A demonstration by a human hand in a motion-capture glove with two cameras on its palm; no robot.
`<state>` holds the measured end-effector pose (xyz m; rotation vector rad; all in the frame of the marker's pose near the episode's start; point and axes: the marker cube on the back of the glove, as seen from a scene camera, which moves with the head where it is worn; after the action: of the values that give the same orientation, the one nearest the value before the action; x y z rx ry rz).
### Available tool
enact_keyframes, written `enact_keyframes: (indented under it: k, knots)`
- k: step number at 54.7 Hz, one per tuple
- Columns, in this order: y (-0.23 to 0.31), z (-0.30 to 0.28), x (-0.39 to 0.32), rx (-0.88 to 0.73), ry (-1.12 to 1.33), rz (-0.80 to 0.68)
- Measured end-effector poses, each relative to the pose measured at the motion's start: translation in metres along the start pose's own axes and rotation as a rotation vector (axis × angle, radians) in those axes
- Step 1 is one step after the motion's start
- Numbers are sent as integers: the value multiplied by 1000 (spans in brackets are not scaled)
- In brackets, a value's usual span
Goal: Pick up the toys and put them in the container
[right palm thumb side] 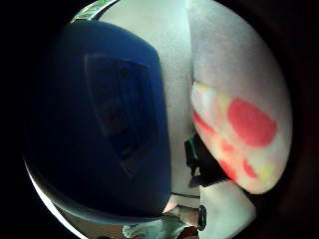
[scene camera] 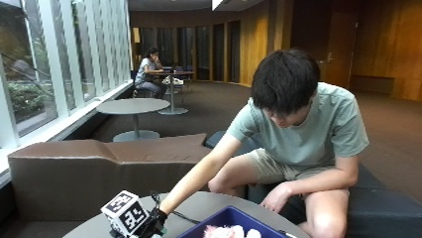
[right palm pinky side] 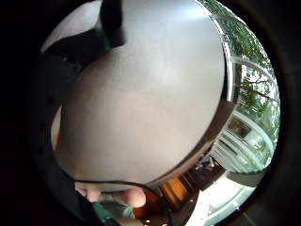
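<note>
- A blue container [scene camera: 227,221] sits on the round grey table [scene camera: 204,203] in front of the seated person; a pink-and-white plush toy [scene camera: 223,231] lies inside it
- The gloved right hand [scene camera: 157,219] reaches low over the table just beside the container's rim; whether its fingers are spread or curled I cannot tell
- In the thumb-side palm view, the container's blue wall [right palm thumb side: 104,124] is close, with a white toy with red spots [right palm thumb side: 239,134] beside it
- The bare hand [scene camera: 274,198] hangs at the table's far edge

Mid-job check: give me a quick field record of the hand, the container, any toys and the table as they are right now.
right hand: low over the round grey table, beside the container; fingers not visible
container: dark blue, on the table, close to the palm in the thumb side view
toy in container: pink and white, plush-looking
toy near palm: white with red and yellow patches, on the table beside the container; not clearly held
bare hand: at the person's knee
</note>
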<state>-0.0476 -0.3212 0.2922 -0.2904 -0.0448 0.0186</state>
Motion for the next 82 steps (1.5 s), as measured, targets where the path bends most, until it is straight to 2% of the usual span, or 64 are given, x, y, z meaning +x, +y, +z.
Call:
enact_keyframes:
  k: [6, 19, 30, 39, 53, 62, 68, 82]
  knots:
    - [-2, 4, 7, 152, -45, -21]
    - [4, 1, 9, 373, -69, 79]
    - [27, -20, 22, 301, -66, 159]
    - [60, -82, 13, 328, -18, 107]
    - [119, -200, -46, 435, 43, 13]
    - [150, -255, -103, 501, 93, -57]
    - [165, -260, -148, 511, 84, -122]
    - [175, -231, -237, 478, 93, -222]
